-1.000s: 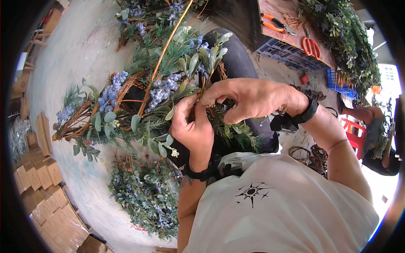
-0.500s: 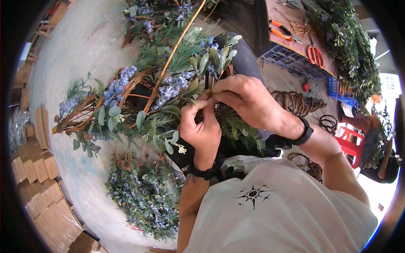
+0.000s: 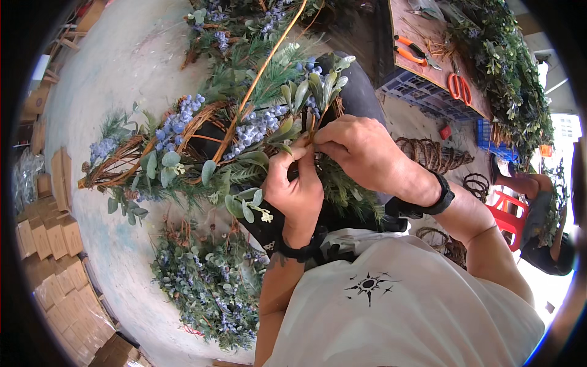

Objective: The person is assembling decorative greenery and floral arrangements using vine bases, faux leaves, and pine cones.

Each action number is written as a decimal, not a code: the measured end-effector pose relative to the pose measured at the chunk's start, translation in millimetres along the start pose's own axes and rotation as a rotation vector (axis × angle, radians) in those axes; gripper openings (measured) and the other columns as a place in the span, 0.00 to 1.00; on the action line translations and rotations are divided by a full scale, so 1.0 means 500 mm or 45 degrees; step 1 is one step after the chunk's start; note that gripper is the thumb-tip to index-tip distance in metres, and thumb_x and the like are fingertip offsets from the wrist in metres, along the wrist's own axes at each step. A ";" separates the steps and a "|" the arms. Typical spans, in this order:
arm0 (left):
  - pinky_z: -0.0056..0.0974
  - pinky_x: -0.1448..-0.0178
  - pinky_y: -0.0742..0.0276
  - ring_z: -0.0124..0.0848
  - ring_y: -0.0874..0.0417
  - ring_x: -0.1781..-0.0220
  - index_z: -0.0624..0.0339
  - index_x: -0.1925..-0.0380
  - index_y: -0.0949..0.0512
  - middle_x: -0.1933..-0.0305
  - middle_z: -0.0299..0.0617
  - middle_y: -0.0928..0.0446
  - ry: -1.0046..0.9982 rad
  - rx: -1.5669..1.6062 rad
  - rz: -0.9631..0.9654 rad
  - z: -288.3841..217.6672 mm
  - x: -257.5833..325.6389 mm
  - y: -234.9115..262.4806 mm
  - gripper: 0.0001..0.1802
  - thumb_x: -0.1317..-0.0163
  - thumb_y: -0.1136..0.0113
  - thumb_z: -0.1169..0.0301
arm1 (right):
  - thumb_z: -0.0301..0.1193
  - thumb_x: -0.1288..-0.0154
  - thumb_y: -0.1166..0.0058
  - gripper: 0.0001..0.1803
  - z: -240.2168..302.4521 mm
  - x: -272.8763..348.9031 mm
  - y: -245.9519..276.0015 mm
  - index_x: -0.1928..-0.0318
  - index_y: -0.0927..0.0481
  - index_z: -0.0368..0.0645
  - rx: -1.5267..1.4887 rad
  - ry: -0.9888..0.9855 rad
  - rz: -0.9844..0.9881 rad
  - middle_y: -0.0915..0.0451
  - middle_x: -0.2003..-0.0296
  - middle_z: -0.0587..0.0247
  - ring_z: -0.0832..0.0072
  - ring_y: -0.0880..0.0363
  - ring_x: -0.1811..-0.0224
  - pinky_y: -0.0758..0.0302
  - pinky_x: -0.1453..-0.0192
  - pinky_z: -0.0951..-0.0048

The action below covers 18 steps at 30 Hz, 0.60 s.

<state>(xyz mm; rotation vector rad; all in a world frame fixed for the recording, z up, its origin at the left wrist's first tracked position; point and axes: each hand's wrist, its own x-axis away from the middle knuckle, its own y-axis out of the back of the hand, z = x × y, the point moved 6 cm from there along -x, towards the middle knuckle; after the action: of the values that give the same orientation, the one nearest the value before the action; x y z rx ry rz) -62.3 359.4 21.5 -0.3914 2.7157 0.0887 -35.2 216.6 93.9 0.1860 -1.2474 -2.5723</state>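
A twig wreath trimmed with blue berries, pine sprigs and leaves lies across my lap. Both hands meet at its right side, at the base of an upright sprig of green leaves. My left hand pinches the sprig's stem between thumb and forefinger. Just above and right of it, my right hand has its fingertips closed at the same stem; what exactly lies between them is hidden. One long bare twig slants up from the wreath.
Orange-handled pliers and red-handled scissors lie on a board-topped blue crate at upper right. Greenery piles stand beyond it and on the floor at lower left. Bare vine rings, a red stool and a seated person are rightward. Cartons are stacked far left.
Both hands stay at the stem, with only slight finger movement. The whole view has shifted slightly.
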 end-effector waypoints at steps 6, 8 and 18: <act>0.34 0.50 0.14 0.28 0.11 0.57 0.68 0.62 0.19 0.56 0.49 0.10 -0.005 -0.047 0.042 0.000 0.002 -0.002 0.08 0.36 0.32 0.88 | 0.27 0.32 0.44 0.05 0.009 -0.010 -0.003 0.61 0.15 0.43 -0.081 0.049 -0.073 0.15 0.65 0.50 0.48 0.15 0.56 0.20 0.52 0.50; 0.34 0.50 0.15 0.28 0.11 0.58 0.68 0.62 0.19 0.57 0.49 0.10 -0.050 -0.082 0.025 -0.005 0.000 0.000 0.08 0.36 0.32 0.88 | 0.27 0.32 0.44 0.05 0.013 -0.017 0.003 0.61 0.16 0.43 -0.110 0.044 -0.049 0.15 0.65 0.50 0.48 0.15 0.56 0.20 0.52 0.50; 0.34 0.51 0.14 0.27 0.11 0.58 0.68 0.62 0.20 0.57 0.49 0.10 -0.004 -0.040 0.023 -0.003 -0.002 0.000 0.08 0.36 0.30 0.87 | 0.27 0.33 0.44 0.04 -0.001 -0.004 0.004 0.62 0.16 0.41 0.001 0.036 0.017 0.15 0.65 0.49 0.48 0.15 0.55 0.20 0.52 0.50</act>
<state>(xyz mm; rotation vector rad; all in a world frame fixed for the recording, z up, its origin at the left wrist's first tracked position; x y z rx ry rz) -61.8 359.4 23.1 -0.3758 2.7180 0.1367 -32.9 215.5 95.0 0.2130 -1.2358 -2.5486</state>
